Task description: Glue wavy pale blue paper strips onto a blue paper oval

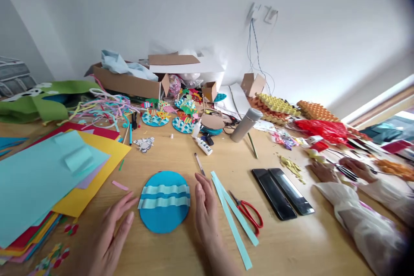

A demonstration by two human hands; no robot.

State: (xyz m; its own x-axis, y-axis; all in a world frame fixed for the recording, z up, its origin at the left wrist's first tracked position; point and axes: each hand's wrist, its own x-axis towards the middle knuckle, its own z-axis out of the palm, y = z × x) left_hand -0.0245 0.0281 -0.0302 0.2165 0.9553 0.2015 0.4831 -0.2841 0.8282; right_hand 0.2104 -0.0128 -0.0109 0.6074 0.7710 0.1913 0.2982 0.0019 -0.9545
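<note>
A round blue disc lies on the table between my hands. Two wavy light-blue paper strips run across its upper half, their ends reaching the rim. My left hand is held just left of the disc, fingers apart and holding nothing. On the other side, my right hand stands edge-on near the rim with its fingers extended and nothing in it. Right of that hand lie two long light-blue paper strips. Red-handled scissors rest beside them, partly under one strip. A pen lies behind my right hand.
Coloured paper sheets are stacked at the left. Two dark phones lie right of the scissors. Behind are a glue bottle, a grey cylinder and decorated discs. A co-worker's hands work at the far right.
</note>
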